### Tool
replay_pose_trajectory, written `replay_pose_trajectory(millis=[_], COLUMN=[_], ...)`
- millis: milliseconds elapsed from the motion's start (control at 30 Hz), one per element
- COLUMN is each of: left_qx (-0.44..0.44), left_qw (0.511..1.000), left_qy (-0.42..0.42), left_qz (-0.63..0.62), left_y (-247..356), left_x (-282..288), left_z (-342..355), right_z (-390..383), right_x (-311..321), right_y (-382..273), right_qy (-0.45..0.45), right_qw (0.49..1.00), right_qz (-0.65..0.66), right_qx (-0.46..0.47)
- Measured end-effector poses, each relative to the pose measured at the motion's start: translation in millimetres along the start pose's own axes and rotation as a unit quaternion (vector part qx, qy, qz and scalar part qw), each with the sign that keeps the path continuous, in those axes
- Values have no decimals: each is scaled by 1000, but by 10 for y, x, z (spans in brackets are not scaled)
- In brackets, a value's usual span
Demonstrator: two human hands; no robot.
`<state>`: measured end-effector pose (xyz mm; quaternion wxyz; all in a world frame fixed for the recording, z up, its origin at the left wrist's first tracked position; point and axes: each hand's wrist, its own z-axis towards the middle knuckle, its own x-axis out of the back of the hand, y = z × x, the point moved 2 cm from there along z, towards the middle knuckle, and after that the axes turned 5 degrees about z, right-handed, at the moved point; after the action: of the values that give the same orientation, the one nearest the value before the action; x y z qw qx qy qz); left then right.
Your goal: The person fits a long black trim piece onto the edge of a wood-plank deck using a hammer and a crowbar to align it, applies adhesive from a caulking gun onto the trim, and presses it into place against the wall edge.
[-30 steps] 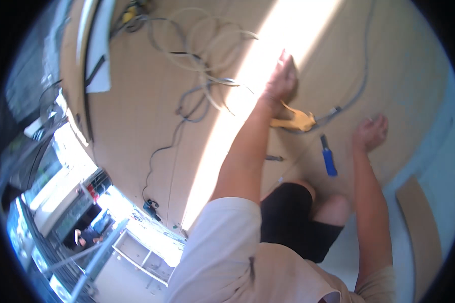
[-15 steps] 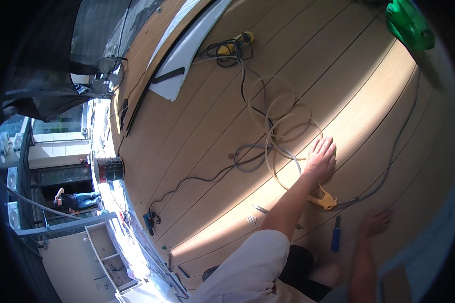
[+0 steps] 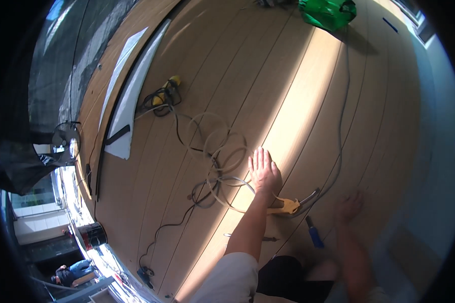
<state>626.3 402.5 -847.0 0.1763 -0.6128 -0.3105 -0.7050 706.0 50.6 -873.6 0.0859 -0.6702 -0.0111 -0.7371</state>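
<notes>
My left hand (image 3: 263,171) lies palm down and open on the wood-look floor boards (image 3: 197,136), fingers stretched across the sunlit strip. Loops of clear hose (image 3: 220,156) curl to its left. Just below its wrist is a yellow tool (image 3: 286,206), with a metal rod-like part and a grey cord beside it. My right hand (image 3: 349,204) is low over the boards in the shade, empty, its fingers dim but apparently extended. Between my arms lies a blue-handled hand tool (image 3: 314,235) with a dark end.
A yellow corded power tool (image 3: 166,95) lies far left, near white sheets (image 3: 129,106). A blue drill (image 3: 145,276) with a cord is at the lower left. A green plastic bag (image 3: 328,14) sits at the far end. Another person (image 3: 73,272) is in the distance at left.
My view has swung to the right, so the floor things shift left and the green bag shows more fully. The left hand stays near the yellow tool; the right hand is less blurred.
</notes>
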Motion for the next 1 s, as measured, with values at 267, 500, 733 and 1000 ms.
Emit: replay_pose_trajectory(millis=[267, 500, 733, 1000], left_qx=[-85, -85, -83, -72], left_qw=[987, 993, 991, 991], left_qy=[27, 41, 30, -2], left_qz=[134, 76, 102, 111], left_y=[44, -61, -7, 42], left_x=[-257, -341, -363, -275], left_z=[49, 4, 64, 46], right_z=[111, 31, 172, 186], right_x=[170, 94, 255, 305], right_y=[-2, 27, -15, -42], right_qy=[-23, -18, 8, -11], right_qw=[997, 997, 998, 997], right_qz=[34, 28, 43, 56], right_qx=[-67, -65, -40, -50])
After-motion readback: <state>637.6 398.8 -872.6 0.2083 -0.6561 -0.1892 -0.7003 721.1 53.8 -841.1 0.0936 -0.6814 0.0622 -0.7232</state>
